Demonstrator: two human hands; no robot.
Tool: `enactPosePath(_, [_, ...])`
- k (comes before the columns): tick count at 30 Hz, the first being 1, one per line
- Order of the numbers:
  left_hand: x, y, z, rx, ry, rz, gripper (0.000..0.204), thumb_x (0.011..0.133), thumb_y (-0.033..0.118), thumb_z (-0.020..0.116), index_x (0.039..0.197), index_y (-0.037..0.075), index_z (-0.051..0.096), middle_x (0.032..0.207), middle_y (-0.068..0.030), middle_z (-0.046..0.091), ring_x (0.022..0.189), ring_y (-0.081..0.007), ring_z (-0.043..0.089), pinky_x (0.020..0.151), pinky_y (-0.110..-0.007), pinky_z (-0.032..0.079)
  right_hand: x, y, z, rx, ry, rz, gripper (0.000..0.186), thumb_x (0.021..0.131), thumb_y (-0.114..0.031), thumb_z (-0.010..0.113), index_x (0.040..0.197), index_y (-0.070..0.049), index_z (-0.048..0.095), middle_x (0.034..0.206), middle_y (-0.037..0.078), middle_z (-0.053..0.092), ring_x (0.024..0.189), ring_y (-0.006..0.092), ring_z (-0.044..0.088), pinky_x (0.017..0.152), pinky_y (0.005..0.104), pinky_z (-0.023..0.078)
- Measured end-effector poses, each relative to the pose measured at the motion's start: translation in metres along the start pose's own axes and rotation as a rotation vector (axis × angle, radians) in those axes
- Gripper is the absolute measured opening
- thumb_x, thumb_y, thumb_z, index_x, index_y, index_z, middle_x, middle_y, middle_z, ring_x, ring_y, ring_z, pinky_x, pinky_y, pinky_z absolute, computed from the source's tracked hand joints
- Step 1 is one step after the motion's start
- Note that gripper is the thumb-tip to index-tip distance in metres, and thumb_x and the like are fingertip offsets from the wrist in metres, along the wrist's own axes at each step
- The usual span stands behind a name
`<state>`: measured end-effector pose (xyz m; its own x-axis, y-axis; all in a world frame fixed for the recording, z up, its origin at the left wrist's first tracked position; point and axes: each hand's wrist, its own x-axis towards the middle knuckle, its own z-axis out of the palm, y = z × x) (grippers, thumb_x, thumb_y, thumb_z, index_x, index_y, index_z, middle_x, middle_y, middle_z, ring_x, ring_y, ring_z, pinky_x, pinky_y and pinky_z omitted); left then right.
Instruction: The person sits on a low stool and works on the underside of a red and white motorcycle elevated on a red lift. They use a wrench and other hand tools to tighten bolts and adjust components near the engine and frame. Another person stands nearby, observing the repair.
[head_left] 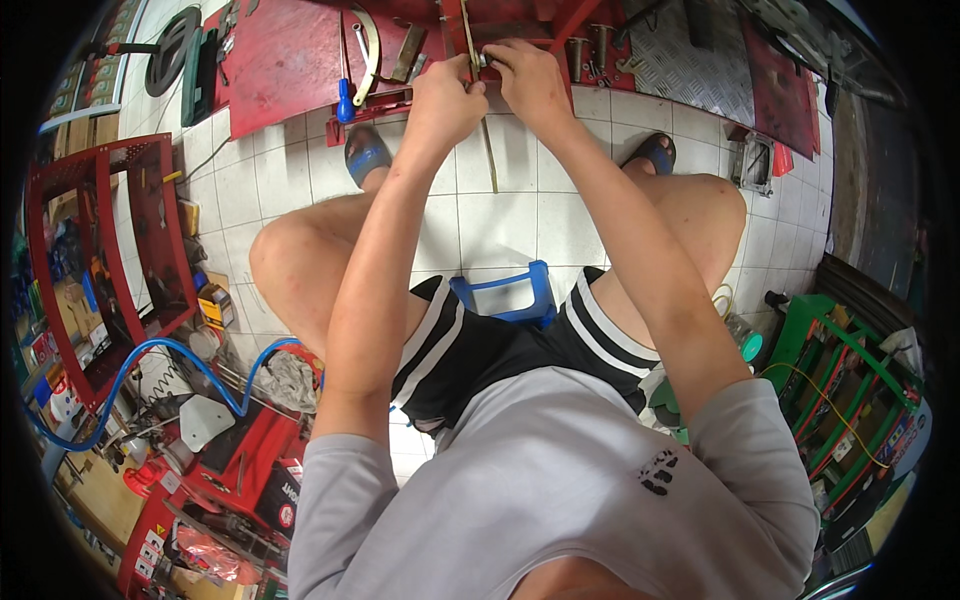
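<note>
My left hand (447,100) is closed at the edge of a red workbench (290,65), its fingers pinched on a long thin rod (491,155). The rod's lower end hangs over the tiled floor, and a yellowish length continues upward past my fingers. Close beside it, my right hand (527,82) is also closed, with its fingertips at a small shiny metal part (484,61). The fingers partly cover that part, so its exact kind is unclear. Left of my hands lie a blue-handled screwdriver (346,105), a curved cream-coloured tool (368,68) and a metal block (408,52).
Large bolts (602,45) and small hardware lie right of my hands, beside a diamond-pattern metal plate (685,62). A blue stool (540,290) is beneath me. A red metal frame (115,230) stands left, a green rack (825,350) right. A blue hose (215,385) curves at lower left.
</note>
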<state>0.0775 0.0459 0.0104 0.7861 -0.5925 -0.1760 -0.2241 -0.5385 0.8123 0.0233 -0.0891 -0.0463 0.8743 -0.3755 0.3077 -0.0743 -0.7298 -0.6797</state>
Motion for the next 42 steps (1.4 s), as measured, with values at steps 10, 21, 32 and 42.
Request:
enactPosePath(10, [0.002, -0.002, 0.002, -0.032, 0.006, -0.035, 0.039, 0.078, 0.008, 0.064, 0.115, -0.004, 0.061, 0.094, -0.0266, 0.066, 0.090, -0.0396, 0.065, 0.083, -0.041, 0.050, 0.004, 0.015, -0.010, 0.143, -0.098, 0.269, 0.022, 0.086, -0.012, 0.058, 0.102, -0.002, 0.068, 0.076, 0.011, 0.069, 0.069, 0.0233, 0.066, 0.068, 0.0335, 0.051])
enactPosePath(21, [0.005, -0.008, 0.003, 0.043, -0.006, 0.005, 0.039, 0.082, 0.009, 0.060, 0.120, -0.002, 0.059, 0.090, -0.0201, 0.069, 0.079, -0.0274, 0.068, 0.074, -0.035, 0.052, 0.016, -0.016, -0.023, 0.058, -0.395, 0.288, 0.028, 0.084, -0.022, 0.060, 0.098, -0.002, 0.072, 0.075, 0.013, 0.070, 0.069, 0.0191, 0.068, 0.070, 0.0345, 0.051])
enactPosePath(32, [0.004, -0.005, 0.004, 0.064, 0.018, 0.007, 0.041, 0.082, 0.008, 0.061, 0.121, -0.001, 0.059, 0.089, -0.0201, 0.069, 0.079, -0.0277, 0.067, 0.074, -0.035, 0.051, 0.000, 0.000, -0.006, 0.263, 0.002, 0.296, 0.018, 0.077, -0.010, 0.068, 0.094, -0.004, 0.073, 0.090, 0.015, 0.070, 0.079, 0.0286, 0.068, 0.080, 0.0361, 0.052])
enactPosePath(42, [0.002, 0.000, 0.010, 0.082, 0.122, 0.034, 0.030, 0.074, 0.006, 0.062, 0.102, -0.005, 0.063, 0.086, -0.0256, 0.066, 0.086, -0.0417, 0.065, 0.077, -0.042, 0.051, -0.031, 0.052, 0.020, -0.165, -0.470, 0.463, 0.030, 0.075, -0.030, 0.073, 0.085, -0.001, 0.072, 0.087, 0.020, 0.070, 0.082, 0.0302, 0.069, 0.081, 0.0370, 0.053])
